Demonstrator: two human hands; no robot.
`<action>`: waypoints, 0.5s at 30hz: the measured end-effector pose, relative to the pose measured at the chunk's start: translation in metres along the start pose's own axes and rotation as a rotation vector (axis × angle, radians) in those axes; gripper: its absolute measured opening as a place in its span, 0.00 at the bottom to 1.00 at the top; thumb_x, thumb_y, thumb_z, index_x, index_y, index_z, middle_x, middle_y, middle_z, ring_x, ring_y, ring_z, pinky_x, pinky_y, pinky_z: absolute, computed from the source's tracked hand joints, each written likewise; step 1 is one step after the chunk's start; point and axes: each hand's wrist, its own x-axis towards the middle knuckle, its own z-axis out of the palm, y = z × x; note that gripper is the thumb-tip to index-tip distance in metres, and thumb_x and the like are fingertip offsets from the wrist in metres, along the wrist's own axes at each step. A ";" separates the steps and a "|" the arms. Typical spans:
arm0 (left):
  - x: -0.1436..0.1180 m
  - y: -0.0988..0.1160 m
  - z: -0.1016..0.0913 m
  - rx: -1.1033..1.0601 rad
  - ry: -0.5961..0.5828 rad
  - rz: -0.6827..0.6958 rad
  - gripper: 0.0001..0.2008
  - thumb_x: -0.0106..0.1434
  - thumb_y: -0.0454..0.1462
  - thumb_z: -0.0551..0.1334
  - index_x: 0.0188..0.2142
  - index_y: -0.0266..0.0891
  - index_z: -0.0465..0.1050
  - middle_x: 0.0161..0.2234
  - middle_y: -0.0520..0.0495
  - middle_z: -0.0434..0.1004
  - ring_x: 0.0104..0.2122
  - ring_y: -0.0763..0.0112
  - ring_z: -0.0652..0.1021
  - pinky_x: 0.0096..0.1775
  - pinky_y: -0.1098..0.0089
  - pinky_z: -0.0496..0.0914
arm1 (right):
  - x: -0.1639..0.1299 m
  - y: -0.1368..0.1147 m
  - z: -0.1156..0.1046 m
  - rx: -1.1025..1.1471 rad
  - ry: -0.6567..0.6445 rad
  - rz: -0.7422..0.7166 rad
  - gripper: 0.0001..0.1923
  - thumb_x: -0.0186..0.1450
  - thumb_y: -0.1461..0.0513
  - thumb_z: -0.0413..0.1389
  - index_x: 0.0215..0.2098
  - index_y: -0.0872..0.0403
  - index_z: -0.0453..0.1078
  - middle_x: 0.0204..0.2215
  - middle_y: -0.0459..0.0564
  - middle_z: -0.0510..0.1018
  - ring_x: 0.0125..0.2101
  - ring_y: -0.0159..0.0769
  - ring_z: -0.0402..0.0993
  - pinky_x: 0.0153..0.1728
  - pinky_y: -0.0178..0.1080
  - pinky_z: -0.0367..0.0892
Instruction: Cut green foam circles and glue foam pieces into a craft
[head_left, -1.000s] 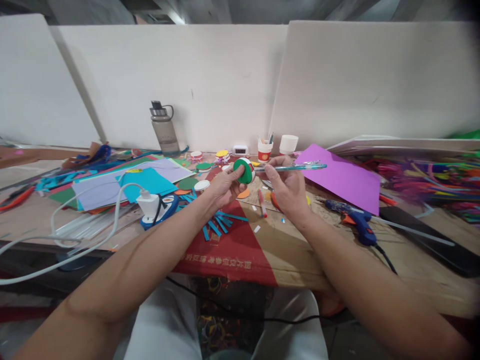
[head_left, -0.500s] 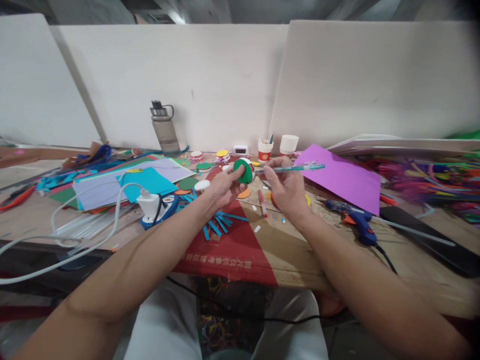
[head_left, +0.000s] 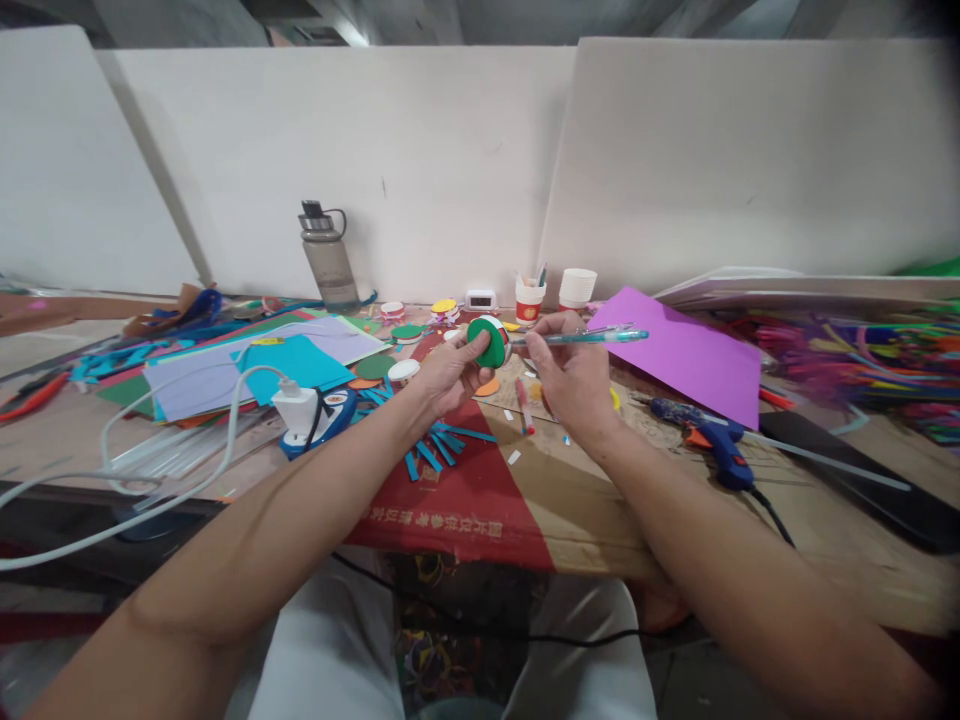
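Observation:
My left hand point(head_left: 459, 372) is closed on a small round paper piece point(head_left: 487, 343), its thumb pressed on the green disc that forms one face. The piece has a white side, tilted toward the right. Between the fingers of my right hand point(head_left: 574, 365) lies a teal pen point(head_left: 589, 337), held nearly level. A thin clear or silvery part shows beside the pen, too small to identify. The pen's left end reaches the side of the paper piece; whether it touches I cannot tell. Below the hands lie blue paper strips point(head_left: 442, 447) and a red pen point(head_left: 524, 405).
A blue glue gun point(head_left: 724, 450) and purple sheet point(head_left: 686, 355) lie right. Left are a power socket point(head_left: 315, 415) with a white cable, coloured paper point(head_left: 300, 365) and a water bottle point(head_left: 328, 260). Paper cups point(head_left: 577, 288) and a small digital clock point(head_left: 481, 299) stand behind.
Almost nothing has moved. My right hand and the pen have shifted very slightly; both hands keep their hold.

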 end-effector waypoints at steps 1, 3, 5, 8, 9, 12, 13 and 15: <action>0.000 0.000 0.000 0.000 -0.003 0.000 0.08 0.57 0.33 0.69 0.33 0.34 0.71 0.25 0.51 0.75 0.23 0.78 0.76 0.18 0.83 0.65 | 0.000 0.000 0.000 0.001 -0.002 -0.008 0.06 0.66 0.56 0.54 0.36 0.50 0.64 0.31 0.45 0.73 0.32 0.33 0.76 0.36 0.40 0.71; 0.001 0.000 -0.001 0.002 0.003 0.000 0.09 0.57 0.34 0.69 0.33 0.34 0.71 0.25 0.51 0.75 0.23 0.78 0.75 0.18 0.83 0.65 | 0.000 0.000 0.000 0.007 -0.001 -0.024 0.05 0.66 0.57 0.53 0.36 0.50 0.64 0.32 0.45 0.73 0.32 0.32 0.75 0.36 0.39 0.71; 0.001 0.000 -0.001 0.004 0.020 0.000 0.09 0.57 0.34 0.69 0.33 0.34 0.71 0.25 0.51 0.75 0.22 0.78 0.75 0.18 0.82 0.65 | 0.000 0.000 0.000 0.013 0.004 -0.039 0.05 0.66 0.58 0.54 0.36 0.50 0.64 0.31 0.44 0.72 0.32 0.32 0.75 0.35 0.38 0.71; 0.001 0.000 0.000 0.008 0.041 0.000 0.09 0.57 0.34 0.69 0.33 0.34 0.70 0.24 0.52 0.75 0.22 0.78 0.76 0.18 0.82 0.65 | 0.000 0.000 0.000 0.018 0.002 -0.059 0.05 0.66 0.58 0.54 0.36 0.51 0.64 0.31 0.44 0.72 0.31 0.31 0.75 0.33 0.37 0.71; 0.001 0.000 0.001 0.010 0.042 0.001 0.09 0.57 0.34 0.69 0.33 0.34 0.70 0.24 0.52 0.75 0.22 0.78 0.76 0.18 0.82 0.65 | 0.000 0.000 0.000 0.017 -0.002 -0.064 0.05 0.66 0.58 0.54 0.36 0.51 0.64 0.31 0.44 0.72 0.31 0.31 0.75 0.33 0.36 0.71; 0.000 0.000 0.001 0.014 0.030 0.006 0.10 0.56 0.34 0.70 0.33 0.34 0.71 0.24 0.52 0.75 0.23 0.78 0.76 0.18 0.82 0.65 | 0.000 0.001 0.000 0.008 0.001 -0.069 0.05 0.66 0.59 0.54 0.36 0.51 0.64 0.30 0.43 0.71 0.30 0.31 0.75 0.33 0.37 0.71; 0.001 0.000 0.000 0.014 0.026 0.007 0.10 0.56 0.34 0.70 0.33 0.34 0.71 0.24 0.52 0.75 0.23 0.78 0.76 0.18 0.82 0.65 | 0.000 0.002 0.000 0.002 0.002 -0.069 0.04 0.66 0.59 0.54 0.36 0.50 0.64 0.30 0.43 0.71 0.30 0.31 0.74 0.33 0.37 0.71; 0.001 -0.001 -0.001 0.013 0.024 0.007 0.10 0.56 0.34 0.70 0.33 0.34 0.71 0.25 0.52 0.75 0.24 0.77 0.76 0.18 0.82 0.65 | 0.000 0.002 0.000 -0.008 0.004 -0.075 0.04 0.66 0.59 0.54 0.35 0.50 0.64 0.31 0.43 0.71 0.30 0.31 0.74 0.34 0.38 0.71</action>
